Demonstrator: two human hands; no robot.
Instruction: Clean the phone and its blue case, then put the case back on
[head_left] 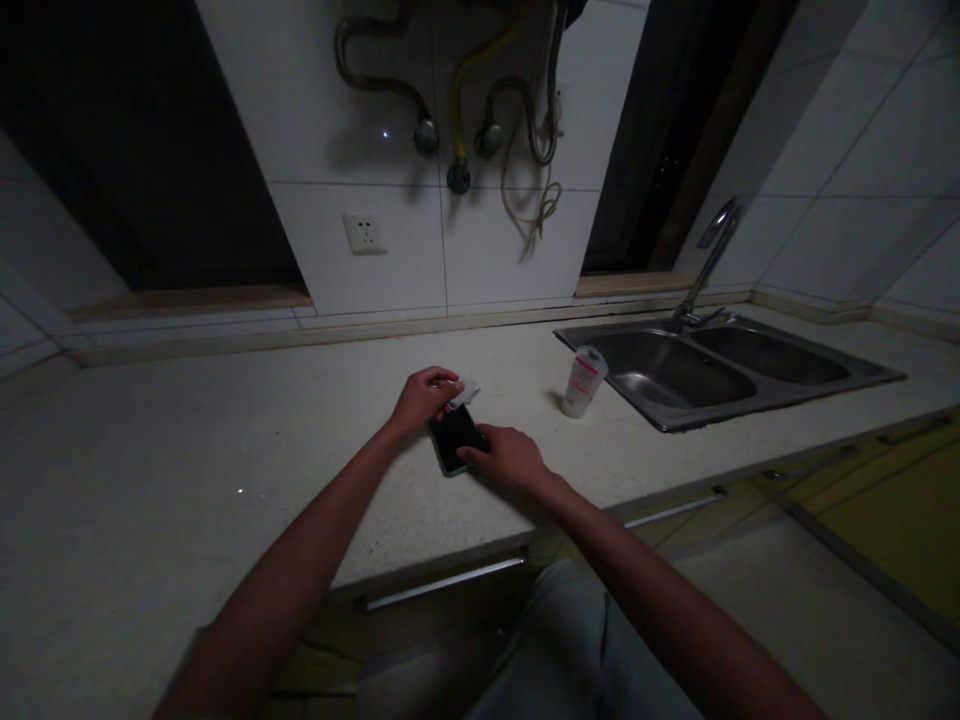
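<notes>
A dark phone (456,436) lies flat on the pale countertop (225,450), screen up. My left hand (424,396) is closed in a pinch on a small white wipe (466,390) just above the phone's far end. My right hand (507,458) rests on the phone's near right edge, fingers curled against it and holding it down.
A small white plastic cup (583,382) with red print stands right of the phone, beside a steel double sink (720,370) with a tap (711,252). A wall socket (364,232) and hoses (480,110) hang on the tiled wall. Drawer handles (442,582) run under the counter edge.
</notes>
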